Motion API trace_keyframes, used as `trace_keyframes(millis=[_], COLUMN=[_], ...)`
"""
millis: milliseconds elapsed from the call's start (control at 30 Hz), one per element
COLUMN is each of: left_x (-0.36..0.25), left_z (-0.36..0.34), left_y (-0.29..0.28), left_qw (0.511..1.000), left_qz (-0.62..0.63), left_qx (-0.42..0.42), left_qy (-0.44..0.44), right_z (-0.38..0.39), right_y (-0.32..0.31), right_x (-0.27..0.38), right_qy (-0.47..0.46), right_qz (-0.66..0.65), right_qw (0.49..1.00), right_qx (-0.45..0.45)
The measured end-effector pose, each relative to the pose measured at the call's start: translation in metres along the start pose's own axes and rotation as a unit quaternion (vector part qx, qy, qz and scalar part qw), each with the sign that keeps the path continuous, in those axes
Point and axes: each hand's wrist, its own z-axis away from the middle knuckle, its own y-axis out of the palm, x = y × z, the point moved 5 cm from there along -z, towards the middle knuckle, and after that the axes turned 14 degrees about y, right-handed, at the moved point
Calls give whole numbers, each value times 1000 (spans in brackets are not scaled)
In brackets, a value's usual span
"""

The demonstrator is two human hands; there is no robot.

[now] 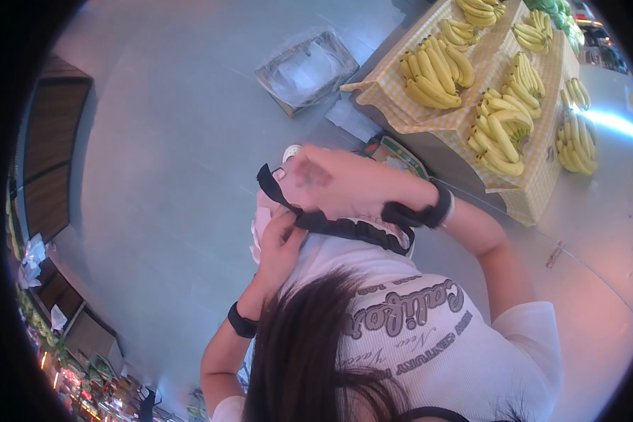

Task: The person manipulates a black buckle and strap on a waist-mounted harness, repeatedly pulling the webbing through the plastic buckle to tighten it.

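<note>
A black strap with gathered stretches (359,231) runs across my waist, over a white ribbed shirt with dark lettering. My left hand (281,243) is closed at the strap's left part, its thumb and fingers pinching it. From there the loose flat end (271,185) of the strap sticks up and away from my body. Just above the strap is my right hand (344,183), its back toward me; its fingers are smeared by motion and I cannot make out whether they hold anything. Pink cloth (262,219) shows beside and below my hands.
Ahead on the right, banana bunches (436,74) lie on a stepped stand with a yellow checked cloth (531,193). A crate lined with clear plastic (309,70) sits on the grey floor (169,155). Dark brown panels (56,151) stand at the left. Long hair (295,344) hangs in front of my shirt.
</note>
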Motion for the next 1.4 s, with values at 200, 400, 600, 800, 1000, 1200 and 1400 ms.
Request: trace_keyframes(millis=[200, 400, 600, 800, 1000, 1200, 1400], left_x=[-4, 8, 1, 20, 3, -18, -54], left_z=[-9, -8, -29, -26, -28, -16, -44], left_y=[-1, -6, -9, -36, -31, -46, -18], left_qw=[997, 996, 943, 926, 920, 968, 992], left_qz=[-75, 0, 220, 296, 339, 173, 46], left_qx=[-24, 22, -122, -170, -77, -142, -75], left_qy=[-2, -88, -217, -163, -179, -115, 87], right_z=[20, 6, 3, 5, 1, -10, -20], right_y=[17, 10, 11, 8, 2, -7, -20], right_x=[-14, -35, -27, -16, -5, -22, -4], right_qy=[-68, -55, -75, -56, -48, -42, -93], right_qz=[180, 189, 228, 244, 197, 166, 175], right_qw=[973, 971, 954, 955, 973, 977, 975], right_qx=[-126, -134, -179, -159, -115, -128, -104])
